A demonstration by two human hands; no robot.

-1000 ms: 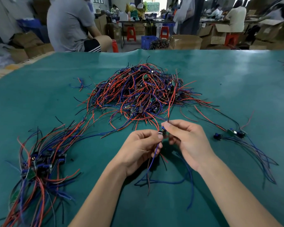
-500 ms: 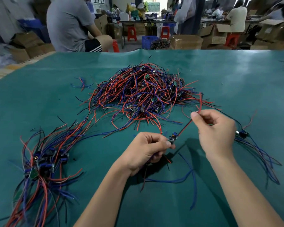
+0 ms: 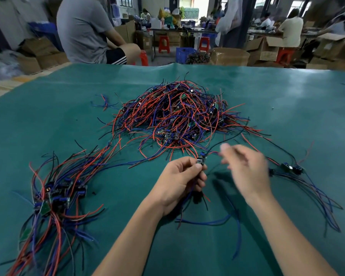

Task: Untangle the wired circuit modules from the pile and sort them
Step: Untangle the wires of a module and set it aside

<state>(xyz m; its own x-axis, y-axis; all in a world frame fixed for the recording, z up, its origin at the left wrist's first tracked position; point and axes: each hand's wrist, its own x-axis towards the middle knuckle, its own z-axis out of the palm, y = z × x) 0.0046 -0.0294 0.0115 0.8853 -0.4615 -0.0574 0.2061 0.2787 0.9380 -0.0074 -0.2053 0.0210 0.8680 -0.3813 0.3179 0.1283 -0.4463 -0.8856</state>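
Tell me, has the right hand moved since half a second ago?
Yes. The right hand has dropped back from the tangled pile toward the person and now sits beside the left hand, blurred by motion.

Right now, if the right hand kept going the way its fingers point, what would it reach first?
The right hand is blurred, fingers aimed up-left. First in line is probably the small module pinched by the left hand and its wires, then the big pile. Depth is unclear.

Daylight is glaring off the table (image 3: 287, 92) ahead; my right hand (image 3: 245, 172) is smearing with motion blur, edges bowing.
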